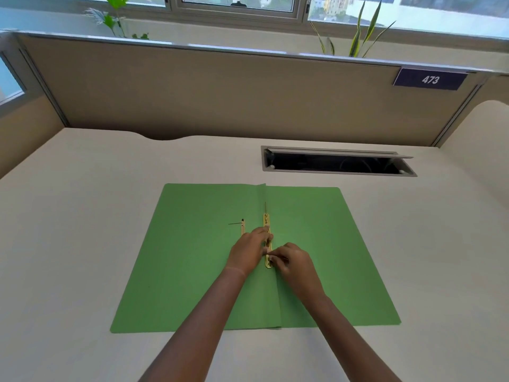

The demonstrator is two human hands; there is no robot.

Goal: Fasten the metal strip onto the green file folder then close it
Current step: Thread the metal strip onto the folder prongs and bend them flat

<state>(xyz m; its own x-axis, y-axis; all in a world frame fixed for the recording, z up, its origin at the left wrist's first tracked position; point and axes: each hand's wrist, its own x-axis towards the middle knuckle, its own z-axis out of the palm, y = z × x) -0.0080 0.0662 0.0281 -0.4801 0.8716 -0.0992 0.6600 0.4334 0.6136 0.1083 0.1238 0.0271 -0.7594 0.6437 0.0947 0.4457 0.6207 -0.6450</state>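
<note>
The green file folder [316,244] lies open and flat on the desk. A gold metal strip [266,220] runs along its centre fold, with a thin prong sticking up at its far end. My left hand [249,250] presses down on the strip's middle. My right hand [293,263] pinches the strip's near end with its fingertips. A second, paler metal piece [242,227] with a thin prong lies on the left flap, partly hidden by my left hand.
The desk [82,244] is pale. An open cable slot [336,162] with a raised lid sits behind the folder to the right. A beige partition [220,92] with a "473" plate [430,79] closes the back.
</note>
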